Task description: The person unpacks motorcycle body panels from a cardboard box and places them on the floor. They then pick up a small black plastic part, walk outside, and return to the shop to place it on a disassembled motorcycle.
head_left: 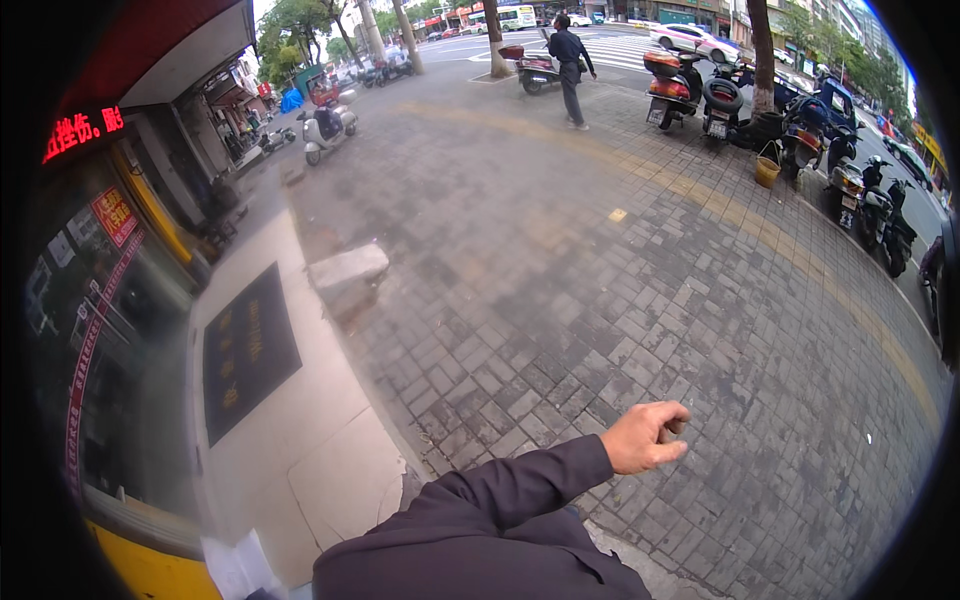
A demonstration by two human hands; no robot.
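Observation:
My left hand reaches rightward from a dark sleeve over the grey brick pavement. Its fingers are loosely curled and apart from the thumb, with nothing visible in them. My right hand is out of view. Left of my arm is a pale stone ledge bearing a dark plaque with gold lettering.
A pale block juts from the ledge. A glass shopfront lines the left. Ahead, a person is on the pavement; a white scooter stands left, several more line the right beside trees, with a yellow bucket.

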